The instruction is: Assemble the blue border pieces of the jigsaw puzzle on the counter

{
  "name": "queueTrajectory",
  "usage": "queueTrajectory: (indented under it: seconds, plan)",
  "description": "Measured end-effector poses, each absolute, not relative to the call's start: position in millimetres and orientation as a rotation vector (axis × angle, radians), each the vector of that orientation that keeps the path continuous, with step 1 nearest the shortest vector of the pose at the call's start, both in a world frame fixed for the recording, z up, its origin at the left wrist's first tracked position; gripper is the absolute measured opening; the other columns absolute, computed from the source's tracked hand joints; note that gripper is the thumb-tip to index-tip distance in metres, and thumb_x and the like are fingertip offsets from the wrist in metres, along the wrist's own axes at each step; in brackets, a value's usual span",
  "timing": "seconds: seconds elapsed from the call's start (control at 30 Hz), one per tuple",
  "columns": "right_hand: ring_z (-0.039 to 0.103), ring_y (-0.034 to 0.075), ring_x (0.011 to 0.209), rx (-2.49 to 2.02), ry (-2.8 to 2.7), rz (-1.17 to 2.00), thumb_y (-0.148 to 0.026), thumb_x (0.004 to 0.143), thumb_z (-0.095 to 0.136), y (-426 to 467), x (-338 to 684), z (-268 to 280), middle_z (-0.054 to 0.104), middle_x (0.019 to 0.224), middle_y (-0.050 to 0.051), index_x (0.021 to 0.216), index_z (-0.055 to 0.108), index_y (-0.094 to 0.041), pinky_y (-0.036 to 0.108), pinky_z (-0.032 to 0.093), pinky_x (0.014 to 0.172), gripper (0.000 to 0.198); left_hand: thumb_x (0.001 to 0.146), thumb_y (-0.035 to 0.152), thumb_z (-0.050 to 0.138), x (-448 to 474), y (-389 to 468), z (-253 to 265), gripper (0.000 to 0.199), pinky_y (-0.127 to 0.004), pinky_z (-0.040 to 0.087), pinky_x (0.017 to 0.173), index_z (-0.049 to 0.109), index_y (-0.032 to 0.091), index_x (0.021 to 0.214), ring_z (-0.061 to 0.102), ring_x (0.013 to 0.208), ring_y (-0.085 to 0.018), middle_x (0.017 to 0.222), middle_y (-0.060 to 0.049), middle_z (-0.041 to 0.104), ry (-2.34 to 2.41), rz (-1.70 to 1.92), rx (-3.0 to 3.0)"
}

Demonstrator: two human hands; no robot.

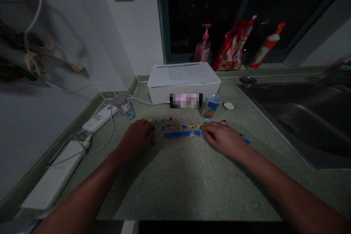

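Observation:
My left hand (138, 133) rests on the counter left of the jigsaw pieces (166, 127), its fingers curled in and shadowed; whatever may be under them is hidden. A single blue piece (153, 143) lies just below its fingertips. My right hand (221, 135) is open, thumb and forefinger apart, with the fingertips by a small yellow piece (198, 125). Between both hands runs a joined blue strip of puzzle (178, 134), with a pinkish figure near its right end. More loose pieces (246, 140) lie beyond my right hand, partly covered by it.
Behind the pieces, a phone (186, 100) leans against a white box (183, 76). A blue can (211, 106), its lid (228, 106) and a clear jar (124, 107) stand nearby. Power strips (59, 175) with cables line the left wall; a sink (301, 117) is at right.

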State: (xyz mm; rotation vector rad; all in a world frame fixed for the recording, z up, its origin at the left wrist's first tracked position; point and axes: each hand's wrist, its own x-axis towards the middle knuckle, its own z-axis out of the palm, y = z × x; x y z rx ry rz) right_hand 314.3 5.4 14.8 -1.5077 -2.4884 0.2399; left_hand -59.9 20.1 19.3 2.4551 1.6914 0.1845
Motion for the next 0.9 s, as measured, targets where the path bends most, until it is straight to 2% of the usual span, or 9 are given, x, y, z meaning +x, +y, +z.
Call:
queueTrajectory:
  seconds: [0.23,0.53,0.7,0.9]
  plan:
    - [0.078,0.027,0.106,-1.526,-2.489,0.243,-0.023,0.109,0.055,5,314,14,0.082,0.115,0.009,0.117,0.079,-0.024,0.042,0.06,0.091,0.026,0.107,0.029,0.054,-59,20,17,0.032,-0.051,0.056,0.106,0.079,0.018,0.123,0.071,0.116,-0.035,0.125,-0.018,0.076,1.689,0.138,2.489]
    - [0.077,0.028,0.106,-1.527,-2.49,0.232,-0.021,0.109,0.057,6,314,12,0.081,0.111,0.009,0.116,0.08,-0.022,0.042,0.06,0.091,0.024,0.104,0.027,0.056,-61,20,12,0.03,-0.052,0.056,0.106,0.08,0.021,0.12,0.071,0.115,-0.034,0.123,-0.016,0.077,1.653,0.254,2.527]
    - [0.078,0.027,0.107,-1.5,-2.471,0.229,-0.02,0.108,0.059,6,316,10,0.081,0.113,0.009,0.116,0.08,-0.023,0.041,0.06,0.092,0.023,0.104,0.026,0.055,-62,20,6,0.032,-0.055,0.056,0.108,0.079,0.017,0.124,0.072,0.118,-0.036,0.125,-0.018,0.077,1.595,0.307,2.6]
    - [0.077,0.027,0.104,-1.497,-2.481,0.221,-0.019,0.108,0.059,6,316,10,0.081,0.11,0.009,0.114,0.08,-0.023,0.041,0.059,0.09,0.023,0.105,0.024,0.055,-62,20,12,0.027,-0.051,0.057,0.104,0.081,0.021,0.113,0.073,0.113,-0.033,0.12,-0.014,0.079,1.612,0.264,2.586]
